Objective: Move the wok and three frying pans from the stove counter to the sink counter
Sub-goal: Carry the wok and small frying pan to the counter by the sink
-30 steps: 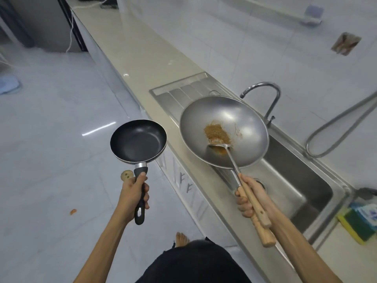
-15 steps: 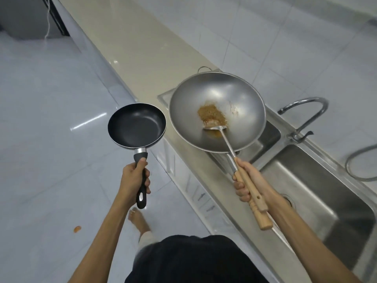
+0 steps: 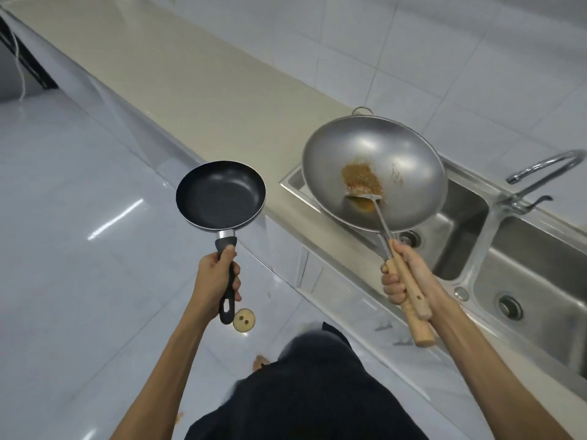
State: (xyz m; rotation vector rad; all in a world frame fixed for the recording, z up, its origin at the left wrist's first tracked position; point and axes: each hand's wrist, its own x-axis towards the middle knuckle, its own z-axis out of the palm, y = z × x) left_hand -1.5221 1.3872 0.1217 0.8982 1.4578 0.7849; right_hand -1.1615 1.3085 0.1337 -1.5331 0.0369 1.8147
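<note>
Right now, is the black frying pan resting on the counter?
No, the left hand holds the black frying pan by its handle in the air over the floor, beside the counter.

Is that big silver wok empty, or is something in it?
Not empty. The wok holds a patch of brown food residue near its middle, and a metal spatula rests inside.

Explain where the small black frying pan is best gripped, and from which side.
Grip the frying pan by its black handle, coming from the near side: it sticks straight out toward the person, clear of the bowl, as the left hand shows.
</note>
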